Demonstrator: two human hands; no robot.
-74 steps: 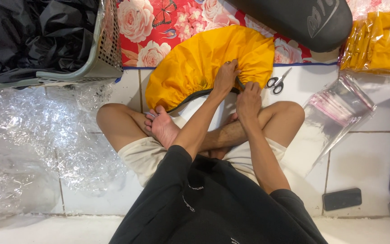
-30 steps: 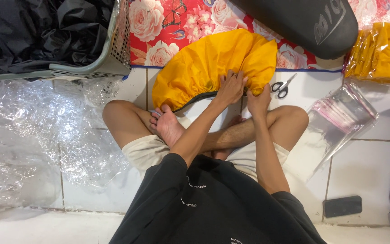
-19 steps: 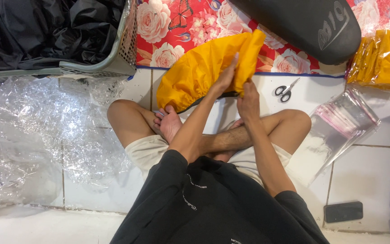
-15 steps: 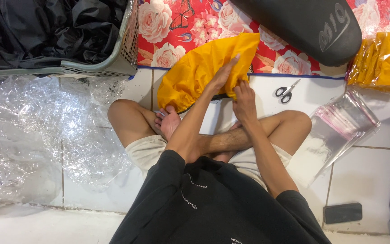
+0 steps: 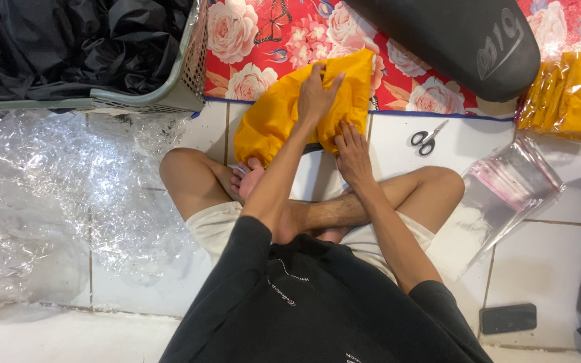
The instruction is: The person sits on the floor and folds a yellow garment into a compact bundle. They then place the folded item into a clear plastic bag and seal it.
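Note:
A yellow garment [image 5: 270, 121] lies bunched and folded on the white tiled floor in front of my crossed legs, its top edge on a red floral mat [image 5: 257, 40]. My left hand [image 5: 316, 94] lies on top of the garment's upper fold and grips the cloth. My right hand [image 5: 351, 151] presses and holds the garment's lower right edge against the floor. Both arms reach forward over my bare legs.
A grey basket of black garments [image 5: 68, 47] stands at the upper left, crumpled clear plastic [image 5: 42, 195] below it. Scissors [image 5: 426, 138], clear bags [image 5: 506, 195], a pack of yellow garments [image 5: 573, 94], a black cushion [image 5: 452, 40] and a dark phone [image 5: 508, 318] lie to the right.
The yellow garment was spread wide and is now folded into a narrower bundle. My left hand has moved up onto its top fold, and my right hand stays at the lower edge.

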